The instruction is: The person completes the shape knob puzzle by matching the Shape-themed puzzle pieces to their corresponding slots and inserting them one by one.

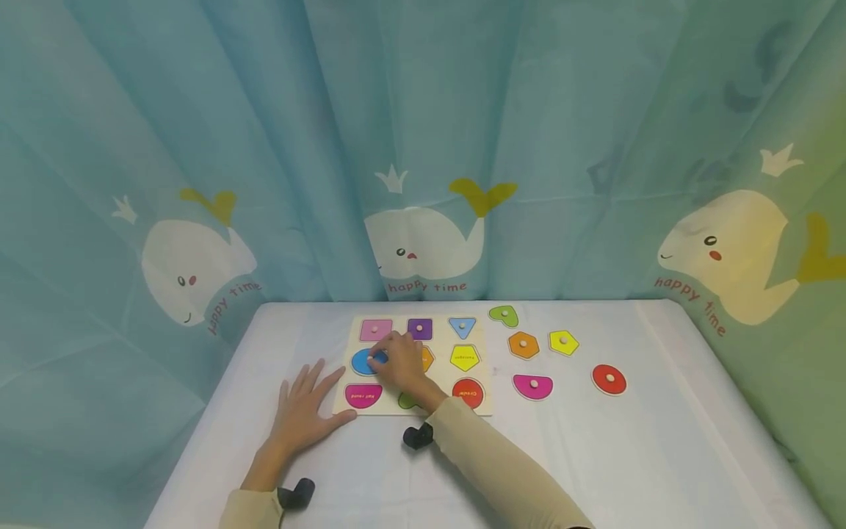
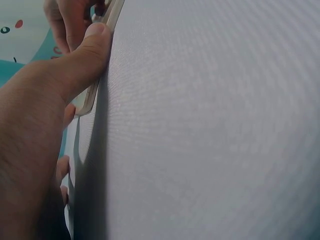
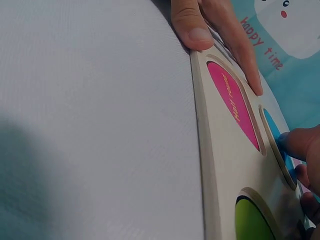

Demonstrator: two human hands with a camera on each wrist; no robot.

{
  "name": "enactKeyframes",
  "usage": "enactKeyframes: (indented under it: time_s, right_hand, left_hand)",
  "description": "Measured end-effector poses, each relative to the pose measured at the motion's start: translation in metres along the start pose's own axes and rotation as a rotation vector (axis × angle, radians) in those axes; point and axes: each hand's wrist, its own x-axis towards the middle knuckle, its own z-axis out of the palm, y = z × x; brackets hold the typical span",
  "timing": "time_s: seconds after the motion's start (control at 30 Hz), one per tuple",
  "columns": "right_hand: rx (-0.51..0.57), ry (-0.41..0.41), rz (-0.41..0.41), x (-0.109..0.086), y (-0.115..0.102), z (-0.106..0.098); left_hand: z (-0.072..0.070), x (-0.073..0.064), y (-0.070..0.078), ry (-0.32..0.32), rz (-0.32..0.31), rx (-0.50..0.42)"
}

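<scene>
A cream wooden shape-puzzle board (image 1: 391,408) lies near the table's far side. My right hand (image 1: 401,363) reaches over it, thumb and fingers pinching the blue oval puzzle piece (image 1: 360,361) by its knob. That blue oval (image 3: 272,126) lies at its recess in the right wrist view; whether it sits flush is hard to tell. My left hand (image 1: 302,411) is spread flat at the board's left side, with thumb and index finger touching its edge. Pink rectangle (image 1: 370,334), purple square (image 1: 413,333) and light-blue triangle (image 1: 462,333) pieces with knobs fill the back row.
Right of the board lie loose knobbed pieces: a green heart (image 1: 507,319), orange hexagon (image 1: 523,351), yellow pentagon (image 1: 570,343), magenta half round (image 1: 540,389) and red circle (image 1: 609,388). A teal curtain (image 1: 423,110) hangs behind the white table (image 1: 661,455).
</scene>
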Motion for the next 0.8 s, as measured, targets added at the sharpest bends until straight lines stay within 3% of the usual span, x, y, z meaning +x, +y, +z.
enactKeyframes:
  time_s: [0.8]
  right_hand:
    - [0.024,-0.018,-0.012,0.0018,0.0020,-0.0004]
  left_hand:
    - [-0.0002,0.0000,0.0013,-0.005,-0.010,0.007]
